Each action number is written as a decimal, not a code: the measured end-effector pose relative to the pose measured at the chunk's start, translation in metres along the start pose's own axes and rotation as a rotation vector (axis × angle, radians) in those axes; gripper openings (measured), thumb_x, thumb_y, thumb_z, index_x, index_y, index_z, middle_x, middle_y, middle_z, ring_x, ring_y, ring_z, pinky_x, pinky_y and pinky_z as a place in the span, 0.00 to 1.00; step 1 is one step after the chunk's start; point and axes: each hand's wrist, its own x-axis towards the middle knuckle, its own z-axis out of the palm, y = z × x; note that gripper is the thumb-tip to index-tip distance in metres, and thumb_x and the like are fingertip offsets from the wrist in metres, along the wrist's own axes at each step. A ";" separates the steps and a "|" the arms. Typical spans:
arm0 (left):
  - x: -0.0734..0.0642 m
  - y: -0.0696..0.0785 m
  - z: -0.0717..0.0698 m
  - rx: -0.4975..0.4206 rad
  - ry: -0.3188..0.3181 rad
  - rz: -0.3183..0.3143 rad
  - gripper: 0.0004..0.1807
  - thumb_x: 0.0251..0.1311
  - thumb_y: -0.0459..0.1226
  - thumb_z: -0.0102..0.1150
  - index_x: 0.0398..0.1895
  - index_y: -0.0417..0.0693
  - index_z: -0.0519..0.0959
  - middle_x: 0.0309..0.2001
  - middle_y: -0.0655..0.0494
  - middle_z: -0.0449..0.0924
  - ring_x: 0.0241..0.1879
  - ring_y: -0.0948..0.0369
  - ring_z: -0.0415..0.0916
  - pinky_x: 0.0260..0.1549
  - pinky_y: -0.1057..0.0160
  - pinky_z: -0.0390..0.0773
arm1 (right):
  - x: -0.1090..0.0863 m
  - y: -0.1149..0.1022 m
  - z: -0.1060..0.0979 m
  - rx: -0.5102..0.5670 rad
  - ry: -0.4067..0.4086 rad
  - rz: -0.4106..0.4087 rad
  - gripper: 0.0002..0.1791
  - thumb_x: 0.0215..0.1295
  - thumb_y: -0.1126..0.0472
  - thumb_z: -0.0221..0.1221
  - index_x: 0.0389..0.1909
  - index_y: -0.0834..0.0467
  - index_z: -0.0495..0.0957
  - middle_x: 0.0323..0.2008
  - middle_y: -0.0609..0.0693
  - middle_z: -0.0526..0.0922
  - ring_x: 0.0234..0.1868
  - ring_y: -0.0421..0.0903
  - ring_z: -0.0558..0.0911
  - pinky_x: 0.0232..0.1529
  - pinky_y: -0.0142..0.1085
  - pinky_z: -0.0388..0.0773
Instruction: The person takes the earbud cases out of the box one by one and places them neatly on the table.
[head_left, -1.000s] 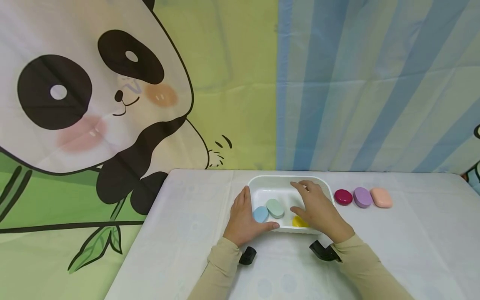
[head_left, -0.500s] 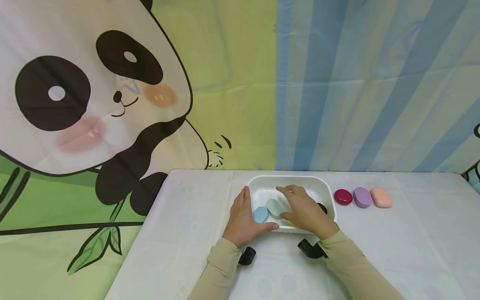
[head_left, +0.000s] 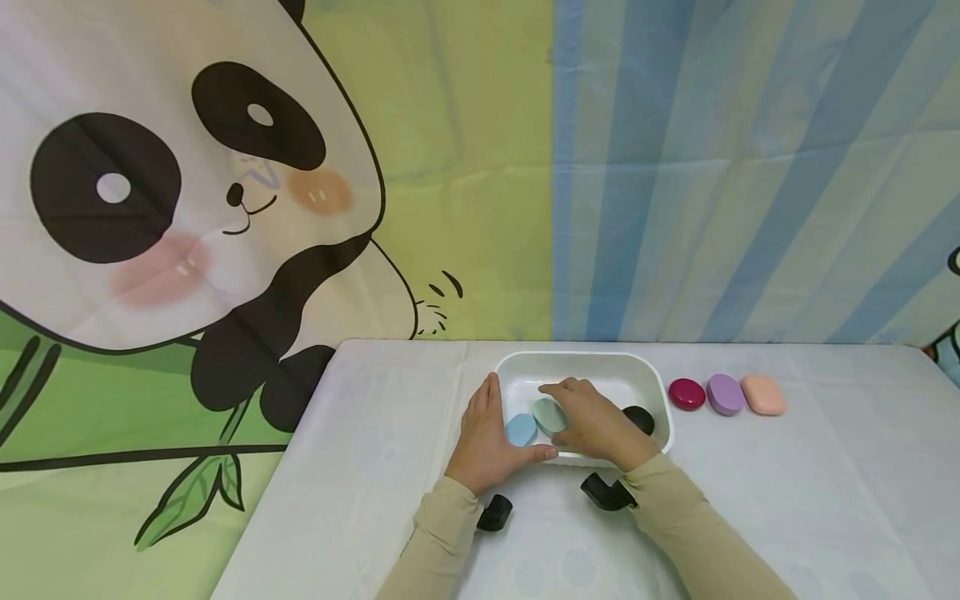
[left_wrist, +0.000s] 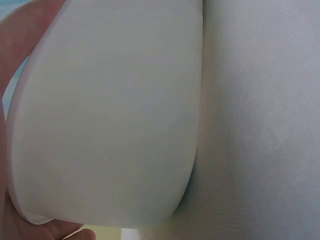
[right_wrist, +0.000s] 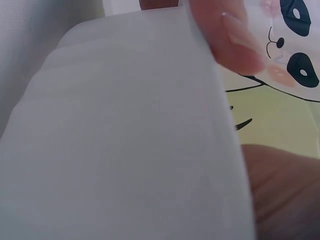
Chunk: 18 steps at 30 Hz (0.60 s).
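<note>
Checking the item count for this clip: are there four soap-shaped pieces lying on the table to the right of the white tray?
No, only three lie there in the head view: a dark red piece, a purple piece and a peach piece, beside the white tray.

Glossy plastic tray (head_left: 652, 372) (smooth walls), matt tablecloth (head_left: 787, 475)

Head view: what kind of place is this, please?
Probably a staged indoor setup, not a lived-in room. A cartoon panda backdrop and a striped cloth hang behind a table covered in white, where a white tray and coloured oval pieces are laid out.
</note>
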 end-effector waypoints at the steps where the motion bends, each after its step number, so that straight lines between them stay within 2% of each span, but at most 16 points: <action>1: 0.000 0.000 0.000 0.000 0.000 0.001 0.79 0.37 0.72 0.72 0.80 0.35 0.40 0.79 0.38 0.42 0.78 0.44 0.43 0.72 0.44 0.51 | 0.000 0.000 0.001 0.003 -0.005 0.000 0.39 0.50 0.64 0.76 0.64 0.65 0.74 0.54 0.63 0.78 0.55 0.61 0.76 0.52 0.50 0.78; 8: 0.000 0.000 0.000 -0.001 -0.002 0.003 0.79 0.37 0.71 0.72 0.80 0.35 0.40 0.79 0.38 0.42 0.78 0.44 0.43 0.73 0.44 0.51 | 0.004 0.002 0.005 0.023 -0.012 -0.017 0.36 0.50 0.65 0.75 0.62 0.66 0.75 0.51 0.63 0.79 0.51 0.58 0.77 0.49 0.48 0.78; 18: 0.000 0.001 -0.001 -0.005 -0.013 -0.007 0.78 0.38 0.70 0.73 0.80 0.36 0.39 0.80 0.38 0.41 0.78 0.46 0.42 0.73 0.45 0.50 | 0.008 0.004 0.008 0.018 -0.022 -0.020 0.30 0.48 0.67 0.75 0.55 0.64 0.79 0.43 0.57 0.80 0.43 0.51 0.76 0.43 0.42 0.76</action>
